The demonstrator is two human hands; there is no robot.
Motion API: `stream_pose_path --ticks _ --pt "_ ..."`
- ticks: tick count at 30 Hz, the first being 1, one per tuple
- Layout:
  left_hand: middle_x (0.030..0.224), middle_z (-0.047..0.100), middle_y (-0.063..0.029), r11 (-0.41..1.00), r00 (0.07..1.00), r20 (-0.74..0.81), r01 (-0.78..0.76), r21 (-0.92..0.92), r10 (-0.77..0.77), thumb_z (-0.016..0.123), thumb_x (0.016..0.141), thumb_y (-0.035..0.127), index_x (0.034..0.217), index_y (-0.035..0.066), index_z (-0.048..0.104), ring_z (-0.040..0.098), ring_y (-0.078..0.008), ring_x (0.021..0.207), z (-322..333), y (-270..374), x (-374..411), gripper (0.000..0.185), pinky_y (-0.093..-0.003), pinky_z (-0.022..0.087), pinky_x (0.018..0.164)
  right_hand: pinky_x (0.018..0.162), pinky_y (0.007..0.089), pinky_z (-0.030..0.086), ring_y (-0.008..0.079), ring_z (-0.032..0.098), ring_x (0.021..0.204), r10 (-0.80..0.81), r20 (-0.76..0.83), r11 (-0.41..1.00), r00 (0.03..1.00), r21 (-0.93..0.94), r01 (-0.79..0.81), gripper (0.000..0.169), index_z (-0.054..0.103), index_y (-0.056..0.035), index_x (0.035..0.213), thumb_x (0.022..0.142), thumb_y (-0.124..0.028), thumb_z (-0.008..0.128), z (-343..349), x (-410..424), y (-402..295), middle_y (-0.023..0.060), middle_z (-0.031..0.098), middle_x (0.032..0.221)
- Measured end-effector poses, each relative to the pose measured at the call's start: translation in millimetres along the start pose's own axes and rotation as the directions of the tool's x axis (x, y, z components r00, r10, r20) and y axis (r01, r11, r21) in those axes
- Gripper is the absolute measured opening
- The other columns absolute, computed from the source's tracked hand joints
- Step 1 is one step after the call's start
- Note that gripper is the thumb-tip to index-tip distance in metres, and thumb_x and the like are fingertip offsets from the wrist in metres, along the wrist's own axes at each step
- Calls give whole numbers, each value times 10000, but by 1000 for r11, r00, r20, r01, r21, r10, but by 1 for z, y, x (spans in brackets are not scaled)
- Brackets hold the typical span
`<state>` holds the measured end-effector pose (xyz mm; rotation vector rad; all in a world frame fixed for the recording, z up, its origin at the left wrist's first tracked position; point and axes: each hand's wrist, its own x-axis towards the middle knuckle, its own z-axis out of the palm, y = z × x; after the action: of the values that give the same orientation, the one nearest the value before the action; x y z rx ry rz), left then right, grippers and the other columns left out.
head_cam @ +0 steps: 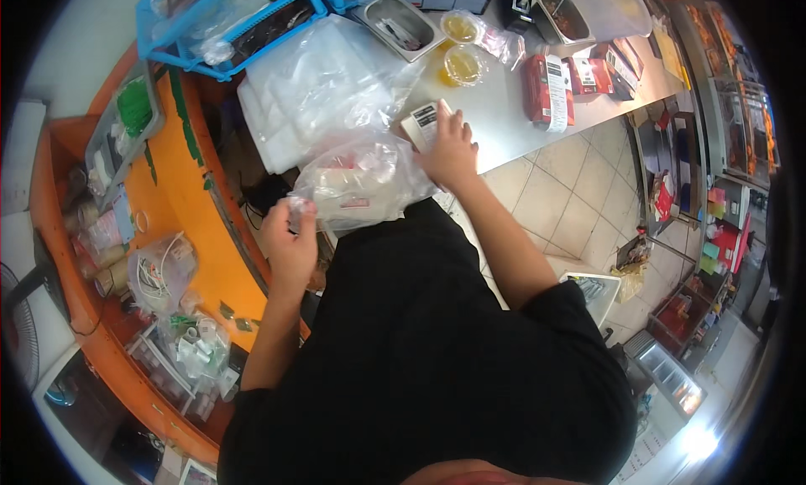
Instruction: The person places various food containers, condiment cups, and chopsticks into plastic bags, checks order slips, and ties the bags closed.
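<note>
A clear plastic bag (362, 180) with a pale box inside hangs at the near edge of the metal table, in front of my body. My left hand (296, 233) pinches the bag's left edge between thumb and fingers. Beyond the bag's right side, my right hand (451, 148) rests against a small white carton (423, 125) with a printed label, its fingers spread over the carton's right side. Whether that hand grips the carton or the bag's rim below it is hard to tell. A stack of clear plastic bags (315, 88) lies flat just behind.
Two lidded cups of yellow liquid (463, 65), a steel pan (401, 27) with utensils and a red-and-white package (549, 93) stand on the metal table (497, 129). A blue plastic basket (233, 38) is at the back left. An orange counter (189, 195) runs along my left.
</note>
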<state>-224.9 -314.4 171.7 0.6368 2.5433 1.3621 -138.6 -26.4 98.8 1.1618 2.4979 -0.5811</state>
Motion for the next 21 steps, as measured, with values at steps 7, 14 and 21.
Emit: stream_pose_path --ticks 7,14,21 --pt "819 604 11 900 957 174 278 -337 -231 645 1002 161 954 33 613 584 -71 775 -16 34 4 141 -240 468 723 1016 675 423 444 428 1359 -37 92 986 995 -157 51 1192 151 -300 1634 686 -496 845 -26 10 23 191 328 1562" --pt "823 625 0 856 941 219 326 -402 -256 608 1026 182 966 25 626 570 -67 766 -19 27 2 169 -237 461 730 928 511 559 452 641 1120 -201 155 931 967 -276 238 1102 261 -214 1582 668 -400 849 -88 3 78 235 564 1303" --pt "823 641 -17 933 951 252 245 -264 -178 620 1007 193 957 -2 664 566 -75 773 -26 7 3 206 -249 457 719 1066 427 477 401 567 1289 -645 54 758 762 -77 647 1018 335 -132 1556 720 -324 884 -215 -62 -31 235 543 1432"
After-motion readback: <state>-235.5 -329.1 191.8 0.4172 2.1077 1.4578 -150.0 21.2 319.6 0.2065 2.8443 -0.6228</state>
